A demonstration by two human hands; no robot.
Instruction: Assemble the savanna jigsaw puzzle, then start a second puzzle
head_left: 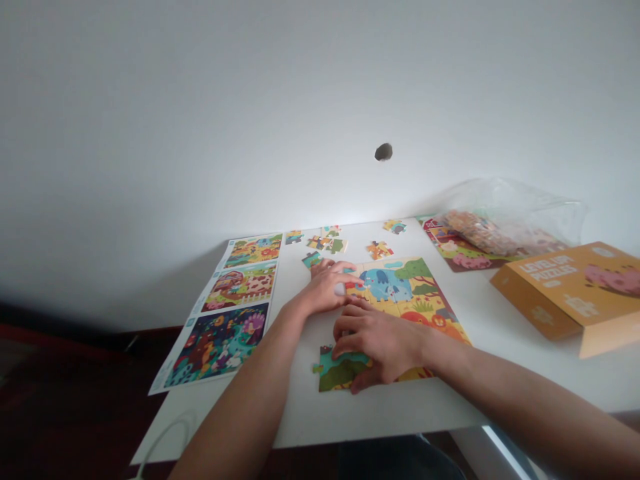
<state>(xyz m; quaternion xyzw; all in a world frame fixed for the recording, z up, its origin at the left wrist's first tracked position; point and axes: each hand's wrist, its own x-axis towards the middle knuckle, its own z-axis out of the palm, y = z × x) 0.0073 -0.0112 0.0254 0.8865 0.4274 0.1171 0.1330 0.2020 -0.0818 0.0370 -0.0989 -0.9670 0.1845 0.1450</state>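
Puzzle [395, 307] on the bench [380, 417], apparently during piece-fitting. Left hand [327, 288], half open, at its left edge; right hand [377, 339], loosely curled, over its near-left part; grip cannot be told. Next move likely requires aligning tabs.

A pale cable [159, 433] curves at lower left; the wall [250, 113] has a hole [383, 153].

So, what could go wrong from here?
The right hand lies over the puzzle and might push its joins apart. The picture sheet juts past the left edge of the table, so the left forearm might brush it off. A loose piece beside the left hand could get nudged away.
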